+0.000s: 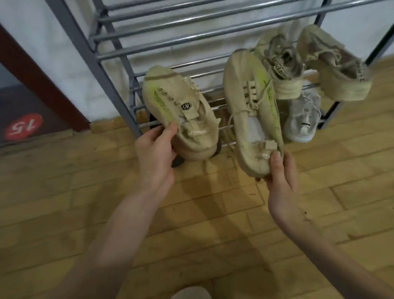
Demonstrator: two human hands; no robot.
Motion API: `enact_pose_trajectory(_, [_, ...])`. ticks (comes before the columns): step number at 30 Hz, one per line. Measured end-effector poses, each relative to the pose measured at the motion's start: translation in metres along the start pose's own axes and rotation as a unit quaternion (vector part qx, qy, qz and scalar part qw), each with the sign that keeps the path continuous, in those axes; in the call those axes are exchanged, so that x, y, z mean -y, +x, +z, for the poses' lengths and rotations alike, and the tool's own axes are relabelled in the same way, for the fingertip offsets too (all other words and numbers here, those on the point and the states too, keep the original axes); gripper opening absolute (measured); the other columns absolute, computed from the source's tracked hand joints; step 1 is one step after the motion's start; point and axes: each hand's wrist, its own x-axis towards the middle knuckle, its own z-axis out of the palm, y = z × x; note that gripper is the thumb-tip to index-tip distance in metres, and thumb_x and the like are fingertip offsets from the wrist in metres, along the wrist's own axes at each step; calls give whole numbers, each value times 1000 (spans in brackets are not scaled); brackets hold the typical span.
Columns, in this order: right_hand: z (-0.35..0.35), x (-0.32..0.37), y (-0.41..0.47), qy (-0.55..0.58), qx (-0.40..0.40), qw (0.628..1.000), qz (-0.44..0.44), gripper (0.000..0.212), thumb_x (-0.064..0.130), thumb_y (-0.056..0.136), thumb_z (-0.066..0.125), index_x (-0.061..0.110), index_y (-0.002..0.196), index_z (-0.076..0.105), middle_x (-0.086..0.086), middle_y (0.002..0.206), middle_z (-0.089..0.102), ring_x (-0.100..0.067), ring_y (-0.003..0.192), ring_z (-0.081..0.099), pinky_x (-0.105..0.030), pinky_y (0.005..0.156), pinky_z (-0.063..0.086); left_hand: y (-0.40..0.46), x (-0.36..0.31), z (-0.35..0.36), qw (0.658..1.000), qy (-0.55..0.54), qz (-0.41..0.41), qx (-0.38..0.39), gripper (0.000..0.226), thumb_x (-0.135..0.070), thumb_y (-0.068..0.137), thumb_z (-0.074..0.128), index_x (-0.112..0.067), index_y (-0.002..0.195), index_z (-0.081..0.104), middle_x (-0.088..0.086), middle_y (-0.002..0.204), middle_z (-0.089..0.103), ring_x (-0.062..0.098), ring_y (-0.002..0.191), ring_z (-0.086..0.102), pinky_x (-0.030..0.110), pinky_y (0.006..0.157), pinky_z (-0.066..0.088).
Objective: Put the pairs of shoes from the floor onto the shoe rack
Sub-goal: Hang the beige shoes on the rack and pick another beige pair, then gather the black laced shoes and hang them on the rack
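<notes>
Head cam: one beige sneaker (181, 111) is gripped at the heel by the left hand (155, 155), its mate (253, 110) pinched at the heel by the right hand (280, 175), both held just in front of the shoe rack (111, 69). Risk imo: w/ heel-only grips, toes could be caught on a rack bar or knocked into the pair (312, 63) already on the shelf, and a shoe gets dropped.

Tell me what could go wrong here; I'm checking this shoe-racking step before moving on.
The right hand pinches only the heel of its beige shoe, so it could slip out. That shoe's loose lace hangs by the shoe rack bars and might snag. The left hand holds the other beige shoe; setting both down close to the tan pair on the rack could knock it off the bars.
</notes>
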Motion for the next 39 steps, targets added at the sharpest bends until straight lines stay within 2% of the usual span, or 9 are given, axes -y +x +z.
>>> enact_pose_trajectory(4, [25,26,53,19,33,999,19,31,33,103,42,10,119,53,6,98,62,-5,82,62,-28,65,51,27,-15,11,999,2,31,-19,18,-12,94,58,-4,106,68,7,109,72,17,104,68,39,96,54])
enact_pose_trajectory(9, [61,45,102,19,91,991,100,41,36,102,44,2,127,45,-12,124,61,-20,109,63,-34,83,57,63,-29,27,998,18,46,-40,18,-10,95,52,-13,82,64,4,96,70,16,97,67,38,95,54])
enact_pose_trajectory(15, [78,51,113,56,127,981,138,20,27,103,43,13,102,56,-7,107,66,-21,99,66,-36,88,57,93,-23,29,993,79,43,-71,13,-15,94,49,-10,87,58,8,105,67,20,99,64,35,91,53])
enact_pose_trajectory(21, [51,37,89,-27,121,990,64,42,24,99,50,16,140,46,-3,123,63,-13,100,66,-33,91,56,67,-1,14,984,136,103,-51,18,-8,83,44,-7,66,50,8,69,47,20,68,44,36,63,34])
enact_pose_trajectory(24, [30,26,75,-102,113,988,36,50,20,100,49,17,148,35,-6,124,58,-13,99,63,-32,89,56,37,17,15,976,163,119,-78,23,-17,93,44,-6,110,55,0,95,59,11,86,58,32,77,47])
enact_pose_trajectory(26, [10,15,69,-183,135,974,13,49,21,100,49,17,147,37,-4,122,58,-13,104,59,-35,94,52,22,34,15,974,181,110,-79,25,-20,97,42,-11,120,47,0,103,58,15,96,60,36,86,51])
enact_pose_trajectory(30, [-40,-14,46,-331,171,928,6,52,20,99,52,13,148,36,-5,126,54,-12,109,52,-21,86,41,10,74,16,959,276,63,25,15,-21,100,39,-19,108,51,-3,96,60,20,98,61,39,89,50])
enact_pose_trajectory(34, [-100,-40,17,-447,189,873,43,55,20,97,54,8,147,36,-16,137,46,-31,123,49,-36,103,41,2,106,36,936,331,48,113,18,-20,100,40,-14,107,56,-5,89,61,19,91,63,40,86,51])
enact_pose_trajectory(39, [-169,-46,-7,-510,131,844,97,55,22,97,53,7,147,35,-16,142,43,-32,126,46,-33,103,36,-20,126,109,882,384,25,271,10,-22,86,50,-20,96,52,10,98,66,33,98,65,47,88,52])
